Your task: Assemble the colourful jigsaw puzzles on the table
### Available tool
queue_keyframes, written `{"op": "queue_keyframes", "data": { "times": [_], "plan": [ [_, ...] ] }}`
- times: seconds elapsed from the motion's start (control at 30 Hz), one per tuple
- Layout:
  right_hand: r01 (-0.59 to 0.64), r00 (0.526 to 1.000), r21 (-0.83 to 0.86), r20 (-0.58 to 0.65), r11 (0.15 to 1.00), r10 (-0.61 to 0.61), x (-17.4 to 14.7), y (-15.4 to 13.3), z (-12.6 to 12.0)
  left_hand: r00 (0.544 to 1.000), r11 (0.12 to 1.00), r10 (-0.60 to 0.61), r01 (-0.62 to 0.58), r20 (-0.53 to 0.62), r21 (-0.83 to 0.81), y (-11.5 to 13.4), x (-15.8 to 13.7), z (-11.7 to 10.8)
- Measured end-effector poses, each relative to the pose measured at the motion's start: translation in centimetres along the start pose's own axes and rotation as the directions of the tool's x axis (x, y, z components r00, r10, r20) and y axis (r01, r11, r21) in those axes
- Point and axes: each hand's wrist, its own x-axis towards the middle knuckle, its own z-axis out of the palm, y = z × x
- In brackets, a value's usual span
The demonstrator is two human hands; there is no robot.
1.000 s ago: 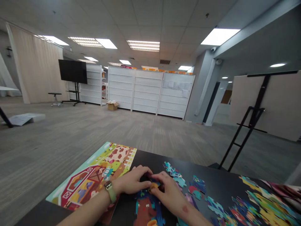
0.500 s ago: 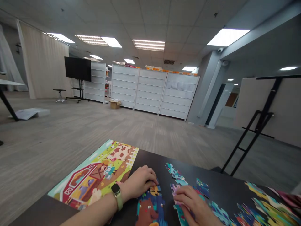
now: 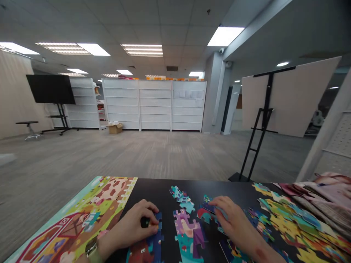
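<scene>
Puzzle pieces (image 3: 189,228) litter the black table (image 3: 164,188); both hands press flat, fingers spread, carpeted room beyond.

On the black surface (image 3: 164,190), the left hand (image 3: 134,226) presses its fingertips on a dark blue assembled jigsaw section with a brown animal (image 3: 145,246). To the right of that section, the right hand (image 3: 233,223) rests flat on loose teal and red jigsaw pieces (image 3: 205,213). A purple and teal joined jigsaw cluster (image 3: 189,233) lies between the hands, and a finished farm-scene jigsaw with a red barn (image 3: 79,223) lies left of the section.

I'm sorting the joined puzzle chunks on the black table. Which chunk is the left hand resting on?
The dark blue and red chunk under the left hand, beside the farm picture. The purple and teal chunk lies untouched between the hands.
</scene>
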Motion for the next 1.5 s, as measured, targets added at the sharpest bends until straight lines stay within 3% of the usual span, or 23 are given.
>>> {"op": "queue_keyframes", "data": {
  "times": [0.17,0.37,0.67,0.9,1.13,1.37,1.5],
  "plan": [
    [0.062,0.995,0.089,0.071,0.994,-0.069,-0.9,-2.3,1.3,0.999,1.0,-0.02,0.019,0.027,0.021,0.0,-0.1,-0.5],
    [0.082,0.993,0.179,0.069,0.98,-0.096,-1.5,-2.5,2.0,0.999,0.999,0.016,-0.018,0.045,0.032,-0.3,-0.3,-0.9],
    [0.095,0.991,0.173,0.076,0.98,-0.11,-1.4,-2.6,1.3,0.998,0.999,0.042,-0.043,0.045,0.028,-0.5,-0.2,-0.9],
    [0.065,0.997,0.115,-0.042,0.991,-0.06,-0.7,-1.7,-0.1,0.999,0.995,-0.017,0.012,0.047,0.101,0.2,-0.2,-0.6],
    [0.014,1.0,0.08,-0.02,0.997,-0.013,-0.6,-0.9,1.1,0.979,0.995,0.076,-0.087,0.189,0.054,0.1,-0.4,-1.5],
    [-0.106,0.993,0.016,0.058,0.994,0.105,4.2,-2.3,4.3,0.986,0.997,0.076,-0.077,0.148,0.002,-0.6,1.5,-1.1],
    [-0.146,0.986,-0.043,0.07,0.988,0.148,7.4,-4.2,6.0,0.993,0.997,0.076,-0.075,0.093,-0.008,-0.6,0.9,-1.0]
  ]
}}
